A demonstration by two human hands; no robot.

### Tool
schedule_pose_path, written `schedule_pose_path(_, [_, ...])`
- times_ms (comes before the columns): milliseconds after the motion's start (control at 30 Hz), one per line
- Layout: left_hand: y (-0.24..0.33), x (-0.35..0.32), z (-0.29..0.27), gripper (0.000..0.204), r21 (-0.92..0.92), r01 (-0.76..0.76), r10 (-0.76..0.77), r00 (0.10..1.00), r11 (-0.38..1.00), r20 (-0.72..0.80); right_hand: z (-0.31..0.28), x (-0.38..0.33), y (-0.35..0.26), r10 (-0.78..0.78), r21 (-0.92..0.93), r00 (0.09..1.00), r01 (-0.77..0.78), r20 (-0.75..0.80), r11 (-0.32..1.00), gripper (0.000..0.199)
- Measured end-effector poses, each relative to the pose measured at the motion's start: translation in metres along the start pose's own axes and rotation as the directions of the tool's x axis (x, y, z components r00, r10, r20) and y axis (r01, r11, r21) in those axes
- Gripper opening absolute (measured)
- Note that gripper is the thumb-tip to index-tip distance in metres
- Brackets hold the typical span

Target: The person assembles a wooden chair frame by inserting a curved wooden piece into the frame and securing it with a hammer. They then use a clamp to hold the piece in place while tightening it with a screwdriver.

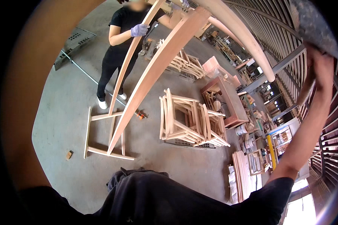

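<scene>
A tall pale wooden frame [150, 78] stands in front of me, with two long slats running from low crosspieces [110, 153] near the floor up past the top edge. A rounded, curved wooden piece [257, 48] joins its upper part. My right hand [319, 69] is raised at the upper right, fingers closed around a blurred mallet-like tool with a dark grey head [315, 26]. My left forearm [30, 112] rises along the left side; its hand lies beyond the top edge. A co-worker's gloved hand [139, 30] grips the thinner slat.
A co-worker [118, 48] in black stands beyond the frame. Stacked wooden chair frames [187, 116] stand right of centre, beside a reddish-brown cabinet [229, 97]. A wood scrap [69, 155] and an orange tool [141, 115] lie on the floor. Long boards [242, 174] stand at the lower right.
</scene>
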State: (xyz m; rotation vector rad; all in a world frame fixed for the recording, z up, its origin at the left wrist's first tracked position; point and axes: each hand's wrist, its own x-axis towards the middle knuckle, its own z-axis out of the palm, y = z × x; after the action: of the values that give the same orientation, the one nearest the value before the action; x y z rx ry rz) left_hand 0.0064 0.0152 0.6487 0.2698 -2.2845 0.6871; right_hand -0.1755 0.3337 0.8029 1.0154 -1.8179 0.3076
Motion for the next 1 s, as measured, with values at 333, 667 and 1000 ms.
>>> schedule_pose_path(333, [-0.011,0.005,0.0,0.017,0.027,-0.081,0.081,0.997,0.996,-0.008,0.069,0.019,-0.068,-0.098,-0.012,0.803,0.13,0.588,0.992,0.027])
schedule_pose_path(667, [-0.011,-0.011,-0.001,0.014,0.045,-0.139,0.143,0.984,0.989,-0.109,0.003,0.085,0.013,-0.201,-0.16,0.979,0.206,0.046,0.965,0.03])
schedule_pose_path(1000, [-0.007,-0.002,-0.011,0.015,0.044,-0.093,0.092,0.995,0.995,0.031,0.076,0.016,-0.069,-0.013,0.116,0.745,-0.086,0.667,0.99,0.027])
